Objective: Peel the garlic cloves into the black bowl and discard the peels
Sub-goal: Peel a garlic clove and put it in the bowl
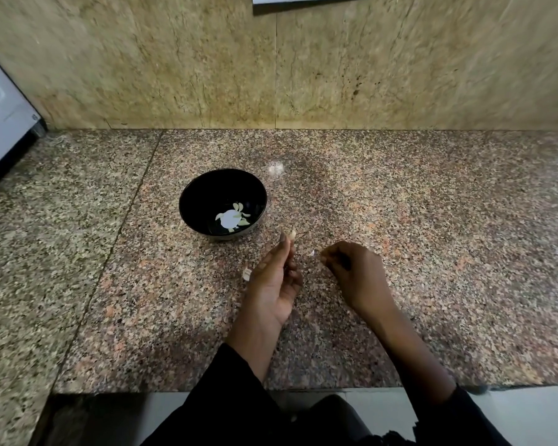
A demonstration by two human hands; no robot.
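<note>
The black bowl (223,202) sits on the granite counter, with several pale peeled garlic cloves (236,217) lying in its bottom. Just right of and below the bowl, my left hand (274,281) pinches a garlic clove (292,234) between fingertips and thumb, raised above the counter. My right hand (355,272) is a short way to the right, its fingertips pinching a small white scrap of peel (311,253). A small pale piece of garlic or peel (246,273) lies on the counter by the left edge of my left hand.
The speckled granite counter (432,252) ends in a stone wall (271,75) behind. A white appliance or panel (0,117) stands at the far left. The counter's front edge (303,389) runs just above my dark sleeves.
</note>
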